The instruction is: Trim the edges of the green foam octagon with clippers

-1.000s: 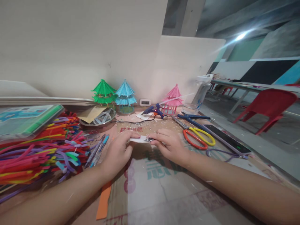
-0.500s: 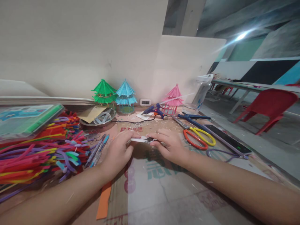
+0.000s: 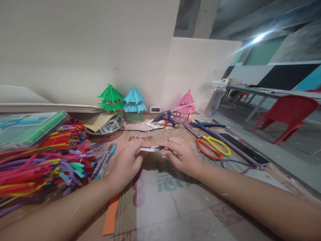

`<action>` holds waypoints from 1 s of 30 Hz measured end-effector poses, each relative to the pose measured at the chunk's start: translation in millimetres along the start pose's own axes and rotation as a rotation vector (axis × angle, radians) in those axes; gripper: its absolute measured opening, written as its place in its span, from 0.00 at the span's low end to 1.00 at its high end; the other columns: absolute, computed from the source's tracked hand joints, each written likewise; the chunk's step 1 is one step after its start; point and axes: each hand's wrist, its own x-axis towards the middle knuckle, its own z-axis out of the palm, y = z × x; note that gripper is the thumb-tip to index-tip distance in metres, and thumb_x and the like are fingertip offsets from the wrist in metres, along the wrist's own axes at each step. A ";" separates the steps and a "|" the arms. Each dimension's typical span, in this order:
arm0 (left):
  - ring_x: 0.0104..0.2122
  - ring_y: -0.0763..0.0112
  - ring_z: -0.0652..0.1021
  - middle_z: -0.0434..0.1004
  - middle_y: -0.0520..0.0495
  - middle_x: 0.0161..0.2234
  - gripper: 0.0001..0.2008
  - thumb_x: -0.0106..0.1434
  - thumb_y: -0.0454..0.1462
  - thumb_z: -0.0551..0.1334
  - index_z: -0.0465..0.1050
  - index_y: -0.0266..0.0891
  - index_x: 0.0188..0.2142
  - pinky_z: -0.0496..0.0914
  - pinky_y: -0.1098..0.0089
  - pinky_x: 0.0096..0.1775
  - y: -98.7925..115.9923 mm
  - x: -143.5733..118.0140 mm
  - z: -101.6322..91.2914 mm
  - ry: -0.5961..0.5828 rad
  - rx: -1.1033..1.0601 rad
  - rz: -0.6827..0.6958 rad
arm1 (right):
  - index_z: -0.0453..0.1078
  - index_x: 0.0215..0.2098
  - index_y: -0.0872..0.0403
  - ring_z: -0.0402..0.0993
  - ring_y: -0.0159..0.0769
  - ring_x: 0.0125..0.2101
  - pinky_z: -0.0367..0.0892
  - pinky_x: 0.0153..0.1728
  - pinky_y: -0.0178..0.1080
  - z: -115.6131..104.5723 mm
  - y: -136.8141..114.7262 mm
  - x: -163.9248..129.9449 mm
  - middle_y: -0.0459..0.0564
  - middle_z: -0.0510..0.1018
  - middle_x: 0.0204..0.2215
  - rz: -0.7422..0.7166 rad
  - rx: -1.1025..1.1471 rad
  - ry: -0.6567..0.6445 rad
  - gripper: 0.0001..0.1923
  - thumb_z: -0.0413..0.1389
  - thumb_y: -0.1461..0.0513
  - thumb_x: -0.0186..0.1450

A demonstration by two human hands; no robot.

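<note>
Pinching a small white paper piece btwn them, left hand and right hand sit low over the cardboard sheet at mid-desk; left fingers are curled closed on the paper's left end, right thumb + forefinger grip its right end, where a small dark bit shows, too small to tell what. Containers: a round metal dish back-left holds a clear curved plastic item w/ a tan card scrap leaning on its rim; a flat green-edged clear case rests on the heap of pipe cleaners, contents unclear; a clear plastic bottle w/ white cap stands back-right, looks see-through, fill can't be told. Vs. 0.5 s ago: almost no change, hands & paper at the same spot, paper maybe a touch flatter. Materials/shapes: pipe cleaners fuzzy, thin, multi-colour, tangled; three paper pagodas, green, blue, pink, w/ pleated tiered roofs, along the wall; blue glue gun on its stand, black cord trailing; scissors w/ one orange, one yellow loop; a dark glossy phone just right of them; pens beside the left hand; orange paper strip under the left forearm.
</note>
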 end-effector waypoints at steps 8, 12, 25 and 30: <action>0.39 0.65 0.75 0.76 0.48 0.35 0.14 0.52 0.27 0.51 0.70 0.40 0.35 0.68 0.64 0.42 -0.4 0.7 0.7 0.002 -0.008 0.015 | 0.73 0.39 0.58 0.65 0.34 0.25 0.60 0.26 0.35 -0.2 -0.8 0.2 0.48 0.71 0.22 0.004 -0.005 -0.010 0.16 0.47 0.57 0.69; 0.39 0.66 0.75 0.76 0.48 0.35 0.14 0.53 0.27 0.51 0.70 0.40 0.35 0.68 0.65 0.42 0.6 0.9 0.8 0.010 -0.006 0.023 | 0.74 0.38 0.58 0.65 0.34 0.24 0.60 0.25 0.35 0.7 0.3 -0.3 0.48 0.70 0.21 0.003 -0.002 -0.003 0.17 0.46 0.57 0.69; 0.36 0.65 0.74 0.74 0.49 0.35 0.13 0.61 0.45 0.57 0.68 0.39 0.39 0.67 0.68 0.38 1.4 2.1 4.2 0.043 -0.151 -0.231 | 0.72 0.40 0.54 0.75 0.38 0.32 0.69 0.31 0.38 11.1 8.0 0.1 0.51 0.79 0.34 0.543 0.303 0.035 0.12 0.55 0.58 0.60; 0.35 0.64 0.74 0.73 0.47 0.35 0.16 0.60 0.47 0.57 0.68 0.38 0.40 0.68 0.67 0.36 -1.9 2.0 4.7 0.037 -0.197 -0.260 | 0.71 0.31 0.54 0.73 0.35 0.26 0.68 0.28 0.35 14.3 7.3 1.0 0.48 0.77 0.26 0.593 0.363 0.007 0.08 0.55 0.58 0.58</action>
